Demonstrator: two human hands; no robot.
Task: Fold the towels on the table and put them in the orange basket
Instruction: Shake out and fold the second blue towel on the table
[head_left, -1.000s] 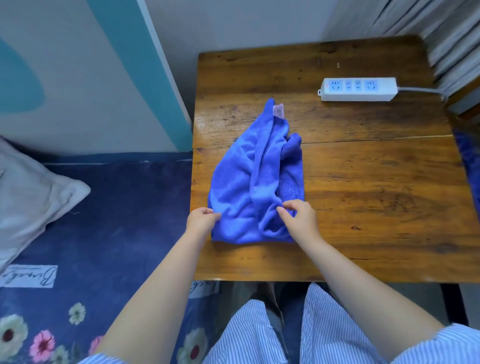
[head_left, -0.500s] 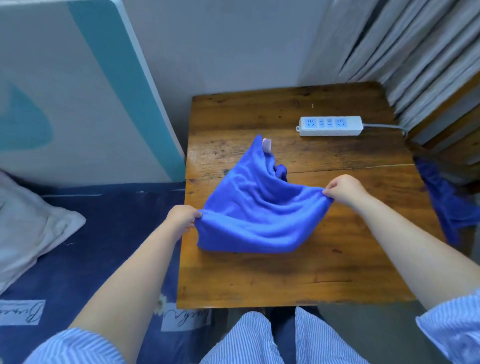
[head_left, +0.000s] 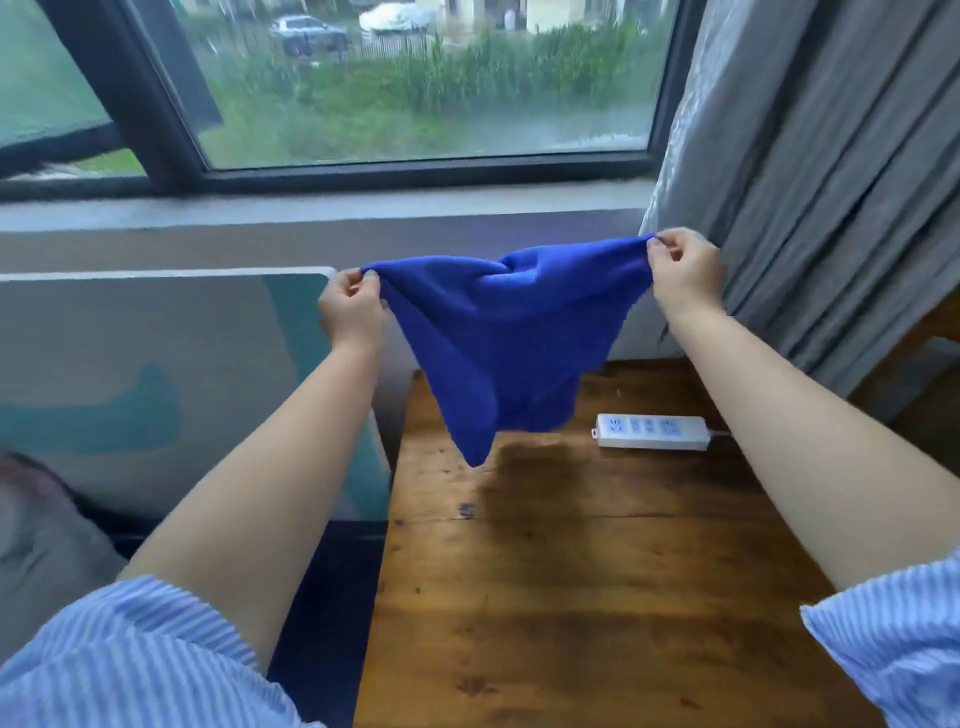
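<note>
Held up in the air above the far left part of the brown wooden desk (head_left: 597, 582): a deep blue soft terry towel (head_left: 498, 343), stretched between two top corners, sagging in the middle, bunched and twisted near the upper edge, lower part hanging in loose folds to a point, clear of the desk top. Left hand (head_left: 349, 306) raised, arm extended, fingers (head_left: 363, 283) pinching the towel's left corner. Right hand (head_left: 684, 271) raised a little higher, arm extended, fingers (head_left: 658, 248) pinching the right corner. Under the towel, a shadow on the wood. Just right of the hanging folds, lying flat near the desk's far edge, a white plastic power strip (head_left: 652, 431), apart from the cloth. Near half of the desk bare wood. Grey pleated curtain (head_left: 831, 171) close behind the right hand.
</note>
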